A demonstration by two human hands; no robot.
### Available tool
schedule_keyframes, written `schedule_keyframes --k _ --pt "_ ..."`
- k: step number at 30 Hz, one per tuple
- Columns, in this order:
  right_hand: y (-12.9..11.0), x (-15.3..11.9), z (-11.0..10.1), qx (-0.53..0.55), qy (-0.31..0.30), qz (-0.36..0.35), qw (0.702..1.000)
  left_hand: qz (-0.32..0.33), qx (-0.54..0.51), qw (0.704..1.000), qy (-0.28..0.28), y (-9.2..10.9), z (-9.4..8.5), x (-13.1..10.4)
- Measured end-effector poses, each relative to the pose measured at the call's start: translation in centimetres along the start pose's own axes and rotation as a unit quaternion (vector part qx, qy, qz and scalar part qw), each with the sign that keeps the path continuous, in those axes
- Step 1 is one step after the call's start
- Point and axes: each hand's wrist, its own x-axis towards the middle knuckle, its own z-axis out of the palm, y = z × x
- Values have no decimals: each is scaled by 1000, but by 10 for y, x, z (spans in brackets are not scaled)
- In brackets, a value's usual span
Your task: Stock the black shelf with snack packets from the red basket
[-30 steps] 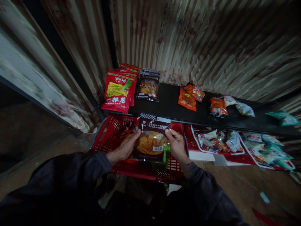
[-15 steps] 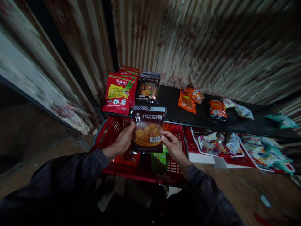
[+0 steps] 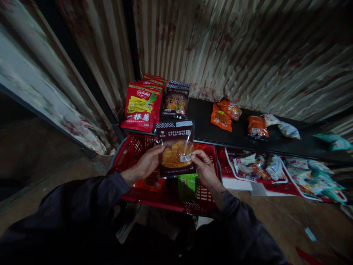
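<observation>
Both hands hold a dark brown snack bag (image 3: 174, 149) upright above a red basket (image 3: 168, 207). My left hand (image 3: 149, 162) grips its left edge, thumb over the front. At the right edge, beside the barcode, my right hand (image 3: 205, 169) pinches the bag. An orange-red packet (image 3: 150, 184) and a green packet (image 3: 186, 187) lie in the basket below. Behind, on a black shelf (image 3: 202, 119), red snack bags (image 3: 140, 106) stand beside another dark brown bag (image 3: 175, 100).
Farther right on the shelf lie orange packets (image 3: 221, 117), a small orange bag (image 3: 257, 127) and a teal packet (image 3: 333, 141). Baskets of assorted packets (image 3: 249, 167) sit below the shelf edge. A pleated curtain (image 3: 220, 48) hangs behind.
The held bag has tilted slightly, and my left thumb now lies farther over its front. The view has shifted a little.
</observation>
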Motion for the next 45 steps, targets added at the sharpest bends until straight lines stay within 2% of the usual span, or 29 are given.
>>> schedule_keyframes --k 8,11,15,23,30,35,38,41,43,45 --pt "0 4 -5 10 22 -31 999 -67 56 993 -76 -7 -1 -7" --pt "-1 7 -5 46 40 -28 998 -63 71 991 -92 -10 -2 -8" --pt "-3 7 -4 75 47 -11 996 -32 82 993 -83 -14 -4 -5" --pt "-3 -1 -2 56 -22 48 997 5 88 994 -67 -10 -6 -1" --pt "-1 -1 2 58 2 54 997 -6 62 997 -40 -5 -2 -1" --pt "3 -1 1 33 -9 47 998 -18 38 999 -25 -4 -4 -1" --pt "8 1 1 9 10 26 1000 -15 36 999 -36 -5 -4 -1" --pt "12 3 0 -50 47 -31 997 10 42 998 -50 -8 -1 -3" --pt "13 3 0 -116 80 -82 987 33 56 996 -55 -10 2 -5" --pt "10 0 1 -199 114 -140 963 55 83 993 -64 -13 4 -8"
